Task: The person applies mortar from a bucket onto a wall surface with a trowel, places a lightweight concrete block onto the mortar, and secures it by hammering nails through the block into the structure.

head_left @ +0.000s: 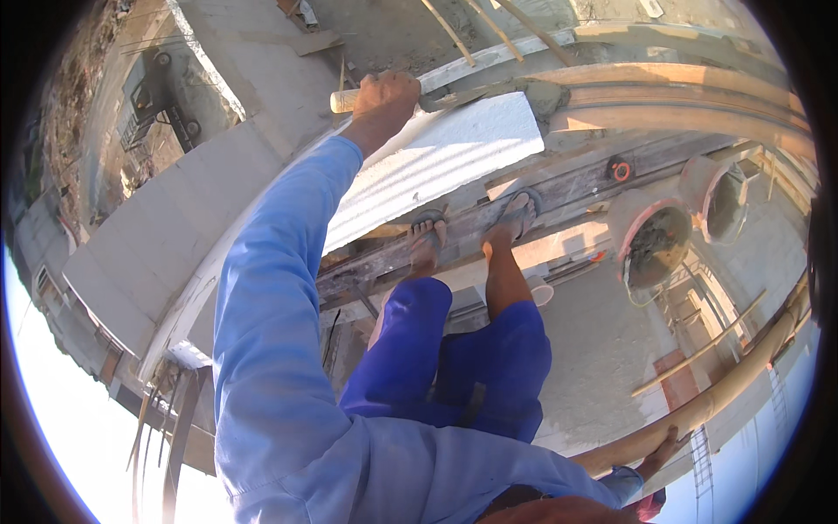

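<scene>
My left hand [382,98] is closed around the wooden handle [344,101] of a trowel. The trowel's blade [454,99] points right, along the far edge of a pale, light-coloured block [471,144]. Grey mortar [543,98] lies at the blade's far end, between the block and the orange-brown boards. Low on the right, my right hand [659,451] grips a thick bamboo pole [698,403]; its fingers show only in part.
My sandalled feet [517,217] stand on narrow planks [576,188]. To the right are a bucket of mortar [659,244] and a second bucket [726,203]. Orange-brown boards [681,96] curve along the far right. A vehicle [161,109] stands far below at left.
</scene>
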The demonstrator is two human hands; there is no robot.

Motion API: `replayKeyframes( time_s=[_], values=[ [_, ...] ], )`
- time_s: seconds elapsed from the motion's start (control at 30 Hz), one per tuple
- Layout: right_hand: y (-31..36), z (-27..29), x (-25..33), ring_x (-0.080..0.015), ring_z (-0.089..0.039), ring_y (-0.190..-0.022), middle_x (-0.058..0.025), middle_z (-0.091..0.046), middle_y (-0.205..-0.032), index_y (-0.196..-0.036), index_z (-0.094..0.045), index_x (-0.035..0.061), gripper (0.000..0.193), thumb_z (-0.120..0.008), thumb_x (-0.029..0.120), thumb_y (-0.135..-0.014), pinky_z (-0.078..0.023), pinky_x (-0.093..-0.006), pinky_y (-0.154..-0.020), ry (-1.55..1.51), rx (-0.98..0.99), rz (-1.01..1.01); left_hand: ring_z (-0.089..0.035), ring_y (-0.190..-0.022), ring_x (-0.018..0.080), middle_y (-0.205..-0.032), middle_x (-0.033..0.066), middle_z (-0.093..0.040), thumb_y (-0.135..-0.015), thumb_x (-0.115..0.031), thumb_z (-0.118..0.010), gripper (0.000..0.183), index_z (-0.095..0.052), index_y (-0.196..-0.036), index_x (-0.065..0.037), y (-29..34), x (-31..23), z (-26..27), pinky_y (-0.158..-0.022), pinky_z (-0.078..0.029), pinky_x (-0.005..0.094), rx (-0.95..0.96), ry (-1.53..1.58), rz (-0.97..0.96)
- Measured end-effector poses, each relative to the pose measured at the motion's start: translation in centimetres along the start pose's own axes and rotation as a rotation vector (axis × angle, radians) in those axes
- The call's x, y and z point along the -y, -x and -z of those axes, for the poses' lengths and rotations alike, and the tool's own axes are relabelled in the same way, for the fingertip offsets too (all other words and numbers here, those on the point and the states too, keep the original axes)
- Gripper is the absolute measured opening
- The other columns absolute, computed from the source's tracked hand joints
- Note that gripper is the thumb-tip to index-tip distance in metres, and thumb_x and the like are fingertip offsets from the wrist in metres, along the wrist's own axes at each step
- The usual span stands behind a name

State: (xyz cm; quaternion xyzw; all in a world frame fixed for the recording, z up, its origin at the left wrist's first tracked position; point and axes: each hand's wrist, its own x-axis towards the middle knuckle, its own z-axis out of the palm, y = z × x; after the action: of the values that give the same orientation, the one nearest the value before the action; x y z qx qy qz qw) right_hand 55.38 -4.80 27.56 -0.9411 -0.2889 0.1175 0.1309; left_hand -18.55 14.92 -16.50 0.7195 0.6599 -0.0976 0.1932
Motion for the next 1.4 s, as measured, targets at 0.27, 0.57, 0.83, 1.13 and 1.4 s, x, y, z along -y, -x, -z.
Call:
replayKeyframes(
  time_s=[0.27, 0.57, 0.83, 1.13, 1.4],
  values=[
    [-0.2, 0.3, -0.3, -0.0385, -0.050, -0.114, -0.0292, -0.036, -0.138, -0.150, -0.014, 0.0007, 0.087, -0.063, 0.024, -0.082, -0.045, -0.0418, -0.094, 0.011, -0.017, -0.012, -0.061, -0.099, 0.0226, -0.094, 0.0053, -0.063, -0.088, -0.016, -0.055, 0.013, -0.063, -0.096, -0.011, 4.5, 3.5, 2.3, -0.078, -0.049, 0.0419, 0.114, -0.064, -0.023],
    [0.2, -0.3, 0.1, -0.0372, -0.048, -0.118, -0.0261, -0.037, -0.140, -0.150, -0.017, 0.0023, 0.085, -0.063, 0.021, -0.081, -0.045, -0.0422, -0.095, 0.000, -0.030, -0.033, -0.070, -0.087, 0.0273, -0.088, 0.0112, -0.072, -0.084, -0.012, -0.058, 0.016, -0.073, -0.088, -0.010, -1.6, 2.8, -1.5, -0.072, -0.054, 0.0397, 0.205, -0.099, 0.095],
    [-0.3, -0.3, 0.2, -0.0361, -0.050, -0.115, -0.0259, -0.039, -0.139, -0.150, -0.016, 0.0038, 0.087, -0.065, 0.019, -0.080, -0.048, -0.0415, -0.091, -0.048, 0.005, -0.056, -0.068, -0.092, 0.0264, -0.093, 0.0102, -0.070, -0.086, -0.012, -0.057, 0.015, -0.071, -0.090, -0.008, 0.8, -0.3, 3.0, -0.073, -0.053, 0.0397, 0.198, -0.048, 0.014],
    [0.6, -1.3, 1.9, -0.0370, -0.047, -0.120, -0.0228, -0.039, -0.138, -0.147, -0.024, 0.0030, 0.076, -0.060, 0.008, -0.081, -0.045, -0.0426, -0.098, -0.095, -0.039, -0.073, -0.064, -0.093, 0.0252, -0.095, 0.0068, -0.066, -0.088, -0.015, -0.055, 0.014, -0.068, -0.094, -0.013, 6.3, 3.9, 9.7, -0.077, -0.051, 0.0422, 0.024, -0.030, 0.136],
    [2.6, -2.3, 3.4, -0.0379, -0.047, -0.121, -0.0229, -0.039, -0.139, -0.147, -0.024, 0.0033, 0.073, -0.058, 0.004, -0.082, -0.045, -0.0434, -0.099, -0.064, -0.062, 0.016, -0.068, -0.093, 0.0263, -0.095, 0.0071, -0.070, -0.087, -0.011, -0.055, 0.019, -0.068, -0.100, -0.014, -0.4, 0.7, 5.7, -0.073, -0.054, 0.0397, 0.193, 0.018, 0.042]
  ],
)
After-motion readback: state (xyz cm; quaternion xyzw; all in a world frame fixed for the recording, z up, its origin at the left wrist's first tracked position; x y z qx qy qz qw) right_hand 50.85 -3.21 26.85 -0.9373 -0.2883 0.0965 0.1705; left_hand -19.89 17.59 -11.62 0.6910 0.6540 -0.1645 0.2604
